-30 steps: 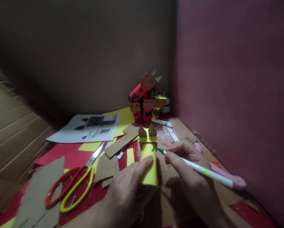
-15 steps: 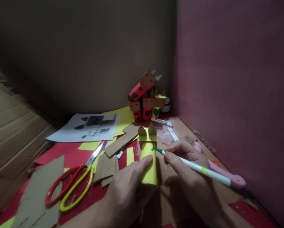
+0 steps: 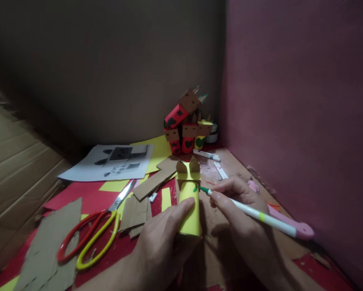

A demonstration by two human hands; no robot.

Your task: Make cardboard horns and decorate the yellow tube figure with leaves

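Note:
A yellow paper tube [image 3: 189,218] with a cardboard head and two pointed ears lies in front of me, ears facing away. My left hand [image 3: 166,230] holds it from the left, thumb on top. My right hand [image 3: 238,210] grips a white marker [image 3: 248,209] whose green tip is at the tube's upper right side. A small green mark [image 3: 195,188] shows on the yellow paper beside that tip.
Red-and-yellow-handled scissors [image 3: 108,214], cardboard pieces [image 3: 52,238] and a printed sheet [image 3: 108,161] lie left. Finished-looking figures [image 3: 189,137] stand stacked at the back. White markers [image 3: 206,155] and a pink tool [image 3: 304,230] lie right; a pink wall [image 3: 299,101] rises beyond.
The green mark has grown slightly downward. The marker and my right hand have shifted a little; my left hand keeps its hold on the tube.

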